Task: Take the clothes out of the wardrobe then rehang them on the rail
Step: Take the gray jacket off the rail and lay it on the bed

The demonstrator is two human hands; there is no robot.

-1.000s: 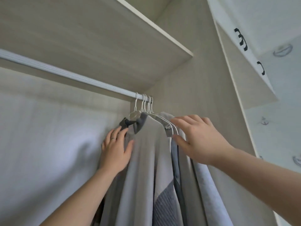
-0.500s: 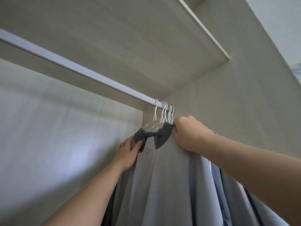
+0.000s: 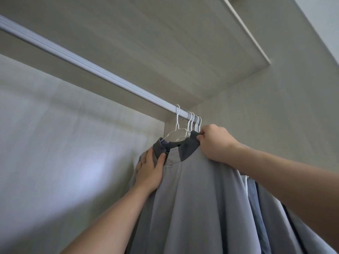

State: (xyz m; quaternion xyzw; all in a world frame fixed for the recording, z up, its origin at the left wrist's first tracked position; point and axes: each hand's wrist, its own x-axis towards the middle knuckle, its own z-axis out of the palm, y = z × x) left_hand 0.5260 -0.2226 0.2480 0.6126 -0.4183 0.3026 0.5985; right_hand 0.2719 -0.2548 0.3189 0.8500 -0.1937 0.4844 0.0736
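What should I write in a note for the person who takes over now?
Left hand: grips the grey shirt at one shoulder, beside the dark collar.
Right hand: pinches the shirt's other shoulder.
The shirt's white hanger is hooked on the rail, slightly apart from the other hangers bunched at the right end.
Done: no garment seen off the rail.
Left: lift this shirt off, then the other clothes, and rehang all.

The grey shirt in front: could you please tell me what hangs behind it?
Behind the grey shirt a blue garment and paler fabric show at its right edge, their white hooks bunched on the rail. The shirt covers the rest.
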